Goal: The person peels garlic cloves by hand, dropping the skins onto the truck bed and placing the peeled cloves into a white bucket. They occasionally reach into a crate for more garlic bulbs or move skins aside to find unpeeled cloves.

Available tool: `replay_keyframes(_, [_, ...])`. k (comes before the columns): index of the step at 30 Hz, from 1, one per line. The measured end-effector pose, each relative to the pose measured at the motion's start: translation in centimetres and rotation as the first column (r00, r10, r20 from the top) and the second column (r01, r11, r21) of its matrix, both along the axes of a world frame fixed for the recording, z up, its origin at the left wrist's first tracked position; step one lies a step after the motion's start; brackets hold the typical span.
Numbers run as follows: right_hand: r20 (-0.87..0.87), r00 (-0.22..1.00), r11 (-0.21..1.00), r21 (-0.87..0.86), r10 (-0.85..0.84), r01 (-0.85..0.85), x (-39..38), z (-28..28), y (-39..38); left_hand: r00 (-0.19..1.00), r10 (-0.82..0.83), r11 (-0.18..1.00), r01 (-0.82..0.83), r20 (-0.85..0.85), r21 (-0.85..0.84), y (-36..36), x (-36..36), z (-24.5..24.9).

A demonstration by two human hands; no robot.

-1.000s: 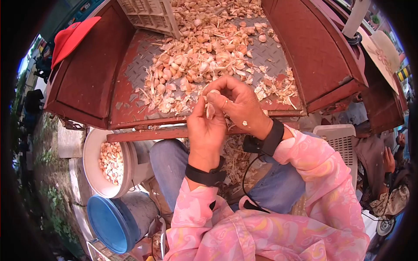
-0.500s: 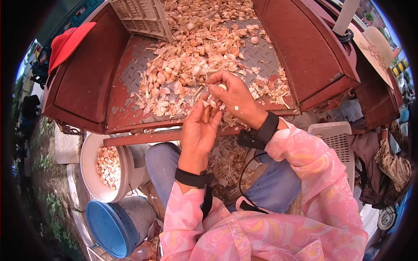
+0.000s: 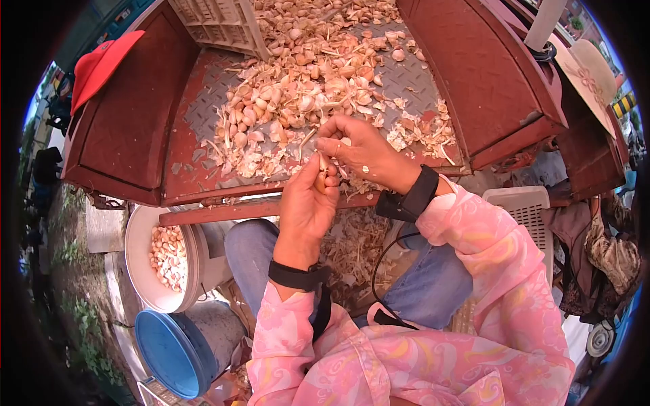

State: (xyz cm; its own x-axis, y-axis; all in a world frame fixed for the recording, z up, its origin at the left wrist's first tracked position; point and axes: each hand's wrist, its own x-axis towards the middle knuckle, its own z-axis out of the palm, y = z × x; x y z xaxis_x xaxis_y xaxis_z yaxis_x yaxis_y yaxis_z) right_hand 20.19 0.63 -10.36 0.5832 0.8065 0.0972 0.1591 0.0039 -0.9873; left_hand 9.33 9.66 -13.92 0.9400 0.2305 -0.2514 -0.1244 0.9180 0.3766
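My left hand [image 3: 310,203] is closed round a garlic clove [image 3: 323,164], its pale tip showing between thumb and fingers. Close against it, my right hand [image 3: 362,150] is bent over the clove, thumb and forefinger pinched at its top. A whitish clove [image 3: 346,141] shows within my right fingers. Both hands are above the front edge of a red metal truck bed [image 3: 177,183]. Behind them lies a heap of garlic cloves and dry skins [image 3: 298,88] on the grey patterned floor.
A white bucket [image 3: 135,260] at the left holds cloves, with a blue-topped bucket [image 3: 167,353] below. A plastic crate [image 3: 220,24] leans at the back. Hats, one red [image 3: 101,66], one beige [image 3: 588,81], hang at the sides. A white basket [image 3: 518,197] is at the right.
The left fingers have curled more tightly round the clove, and my right hand has shifted slightly left, its fingers now nearer the clove's tip.
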Motion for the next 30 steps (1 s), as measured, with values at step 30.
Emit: replay_keyframes(30, [-0.405,0.913,0.999,-0.018,-0.054,0.051,2.6,-0.3,0.0,0.377,0.926,-0.128,0.301,0.005,0.945,21.4,-21.8,1.5])
